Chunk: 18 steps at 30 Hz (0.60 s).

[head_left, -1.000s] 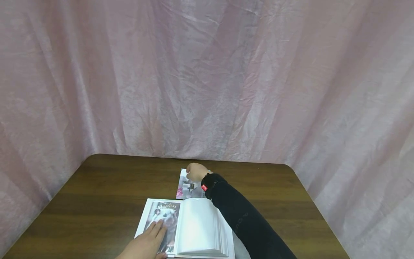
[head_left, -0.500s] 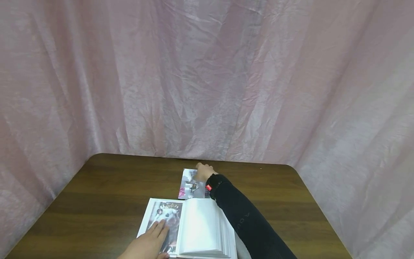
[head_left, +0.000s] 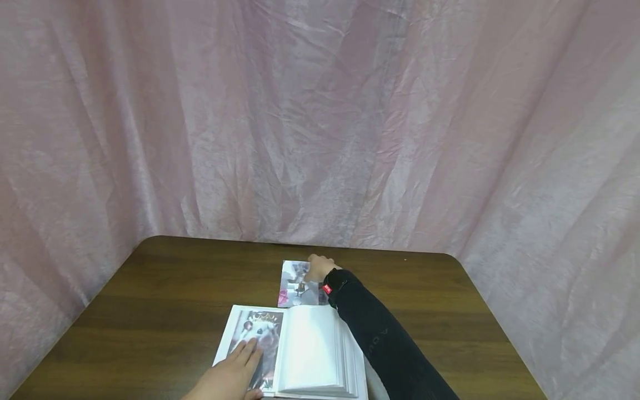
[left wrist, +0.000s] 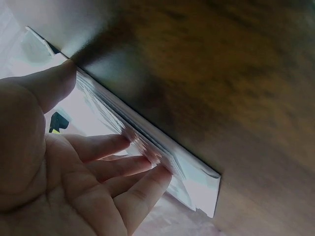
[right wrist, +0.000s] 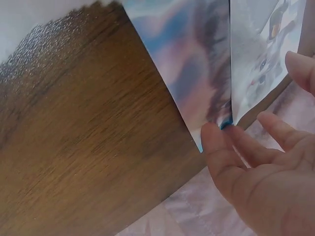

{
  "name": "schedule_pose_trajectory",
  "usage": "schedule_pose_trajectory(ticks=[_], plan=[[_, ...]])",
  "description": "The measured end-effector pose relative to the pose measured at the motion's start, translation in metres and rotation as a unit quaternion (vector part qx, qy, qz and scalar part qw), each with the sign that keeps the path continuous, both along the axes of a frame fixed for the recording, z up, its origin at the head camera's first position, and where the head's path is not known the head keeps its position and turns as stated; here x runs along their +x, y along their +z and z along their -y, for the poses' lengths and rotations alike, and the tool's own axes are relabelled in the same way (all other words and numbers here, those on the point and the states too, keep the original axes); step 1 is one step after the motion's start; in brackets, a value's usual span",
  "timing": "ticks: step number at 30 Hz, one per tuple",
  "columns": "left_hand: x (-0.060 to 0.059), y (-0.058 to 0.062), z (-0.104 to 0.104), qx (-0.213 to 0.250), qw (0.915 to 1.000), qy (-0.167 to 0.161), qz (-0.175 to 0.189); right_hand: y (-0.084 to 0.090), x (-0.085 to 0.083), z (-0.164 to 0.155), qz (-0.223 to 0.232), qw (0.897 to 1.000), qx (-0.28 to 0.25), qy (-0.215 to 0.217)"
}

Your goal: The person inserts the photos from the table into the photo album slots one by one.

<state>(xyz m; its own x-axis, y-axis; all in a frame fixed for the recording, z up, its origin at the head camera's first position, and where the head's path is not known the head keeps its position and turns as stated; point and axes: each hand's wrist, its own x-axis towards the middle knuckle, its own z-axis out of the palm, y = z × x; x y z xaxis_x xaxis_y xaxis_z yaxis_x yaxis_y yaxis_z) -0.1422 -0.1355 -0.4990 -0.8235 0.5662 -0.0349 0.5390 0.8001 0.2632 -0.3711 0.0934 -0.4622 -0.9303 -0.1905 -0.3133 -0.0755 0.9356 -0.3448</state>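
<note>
An open photo album (head_left: 309,350) lies near the front of the table, its white inner pages to the right. On its left side is a picture (head_left: 267,328) of a white furry animal wearing a crown. My left hand (head_left: 227,375) rests on that picture with fingers extended. Beyond the album lies a loose photo (head_left: 292,293) with a pink patch. My right hand (head_left: 320,269) is at its right side. In the right wrist view, fingertips (right wrist: 212,135) touch the end of a second, blue-and-pink photo (right wrist: 187,69), beside a white-and-grey photo (right wrist: 268,64).
The brown wooden table (head_left: 150,311) extends to both sides and behind the photos. A pinkish velvet curtain (head_left: 300,122) hangs along its far edge. My right sleeved forearm (head_left: 385,339) crosses over the album's right side.
My right hand has shifted to the right across the photos, uncovering more of the one with the pink patch. The left hand stays on the album.
</note>
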Motion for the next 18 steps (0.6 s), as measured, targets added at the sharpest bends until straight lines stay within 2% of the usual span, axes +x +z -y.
schedule_pose_trajectory(ticks=[9,18], plan=[[-0.0001,-0.0002,0.0005,0.000,0.9999,-0.006,0.016,0.0014,0.0032,0.0008,0.001,1.000,-0.011,-0.007],[-0.0010,0.0016,0.0020,-0.003,0.9999,-0.003,0.016,0.0010,0.0026,0.0033,-0.028,0.999,0.005,0.030]])
